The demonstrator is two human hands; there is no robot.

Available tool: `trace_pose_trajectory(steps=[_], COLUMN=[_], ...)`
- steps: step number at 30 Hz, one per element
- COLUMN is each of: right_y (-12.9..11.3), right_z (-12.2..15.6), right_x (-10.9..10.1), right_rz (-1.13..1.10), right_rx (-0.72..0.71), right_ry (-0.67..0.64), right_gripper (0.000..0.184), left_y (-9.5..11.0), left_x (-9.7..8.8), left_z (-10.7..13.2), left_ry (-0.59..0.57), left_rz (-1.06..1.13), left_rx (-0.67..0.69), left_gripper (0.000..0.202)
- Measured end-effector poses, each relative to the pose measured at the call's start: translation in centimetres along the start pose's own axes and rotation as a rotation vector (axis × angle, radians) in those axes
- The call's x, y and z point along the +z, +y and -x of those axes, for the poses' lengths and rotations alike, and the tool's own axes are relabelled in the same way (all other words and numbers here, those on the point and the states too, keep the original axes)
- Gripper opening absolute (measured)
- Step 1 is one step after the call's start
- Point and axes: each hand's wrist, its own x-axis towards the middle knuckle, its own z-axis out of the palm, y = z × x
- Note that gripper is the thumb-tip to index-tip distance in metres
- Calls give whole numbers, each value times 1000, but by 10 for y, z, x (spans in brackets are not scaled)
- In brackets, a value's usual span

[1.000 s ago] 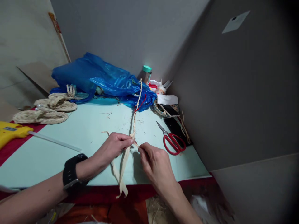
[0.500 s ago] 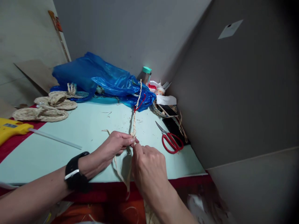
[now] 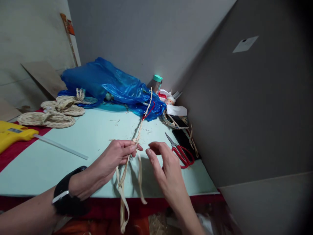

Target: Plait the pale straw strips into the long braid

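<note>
A pale straw braid runs from the blue bag toward me, tied with a red cord partway along. My left hand, with a dark watch on the wrist, pinches the near end of the braid between thumb and fingers. Below that pinch, loose flat strands hang down past the table's front edge. To the right of the braid, my right hand is raised with thumb and index finger apart, holding nothing. Red-handled scissors lie just beyond it.
Woven straw slippers and a yellow glue gun with a clear stick are at left. A blue plastic bag lies at the back. Behind the scissors are a basket, a phone and a bottle.
My right hand has let go of the strands and moved right, its fingers opening. My left hand keeps its pinch on the braid. The view has shifted slightly.
</note>
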Motion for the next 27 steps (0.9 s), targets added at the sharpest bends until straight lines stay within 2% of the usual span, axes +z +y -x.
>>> trace_pose_trajectory(steps=[3,5,8,13,16,18,20,23,27], right_y=[7,11,14,19,20,20,18,15,12], right_z=[-13,-18,-20,-15,-12,-11,-10,-8,-4], right_x=[9,21,32,36,39,40,40,40,43], right_rz=[-369,-515,-580,-619,-603,-552,-475,-397,-412], right_rx=[154,234,255,239,247,241,229,215,229], right_ry=[-290,-382,-335,-276,-244,-241,-241,-194,-144], right_gripper=[24,23,21,24,29,26,23,24,24], left_y=[-4,-7,-10,-12,-12,-10,-5,3,6], left_x=[-2,-3,-5,-3,-2,-2,-3,-6,-10], left_z=[-1,-1,2,9,12,13,15,20,28], left_ry=[-48,-48,-15,-25,-25,-6,4,57,160], left_rz=[27,16,-45,-63,-51,-97,-262,-639,-968], left_rx=[-5,-12,-13,-3,10,31,70,147,251], left_gripper=[26,25,25,22,31,39,38,31,14])
